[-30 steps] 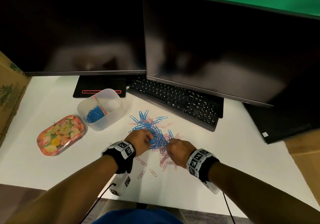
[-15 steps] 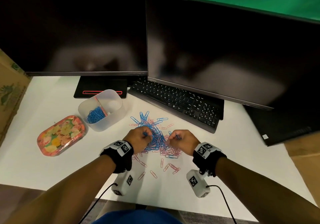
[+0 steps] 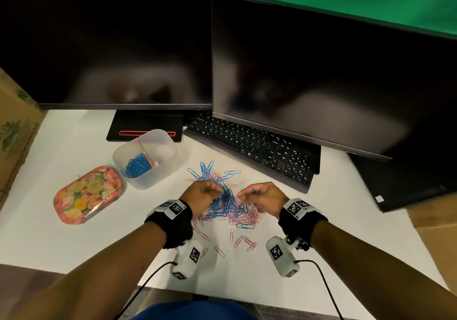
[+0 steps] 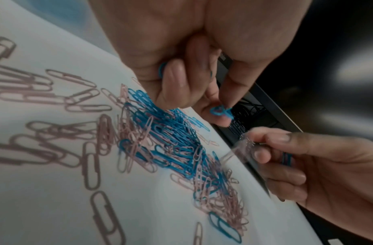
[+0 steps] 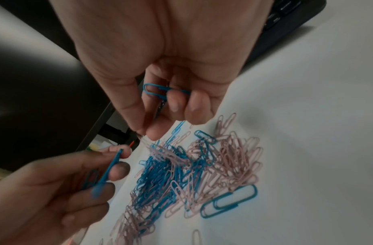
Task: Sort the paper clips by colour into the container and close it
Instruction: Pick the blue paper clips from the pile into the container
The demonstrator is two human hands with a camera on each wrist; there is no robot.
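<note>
While looking down from the head view: left hand (image 3: 201,194) and right hand (image 3: 263,199) over a mixed heap of blue and pink wire paper clips (image 3: 226,204) on a flat white table (image 3: 61,240). Off to the left, a see-through plastic tub with a divider (image 3: 148,161), blue clips in one side, other side looking bare. Beside it, a flowery lid (image 3: 87,194) lying flat. Behind, two dark screens (image 3: 321,72) and a black keyboard (image 3: 252,146). Green wall at the back.

From the left wrist view: fingertips (image 4: 221,119) pinching a blue clip (image 4: 220,111), more blue tucked in the curled fingers.

From the right wrist view: a blue clip (image 5: 158,90) held under curled fingers (image 5: 177,101), thumb and finger tips meeting low.

Best to lift blue ones slowly, shake off any pink hooked on, then drop them only in the blue side.
</note>
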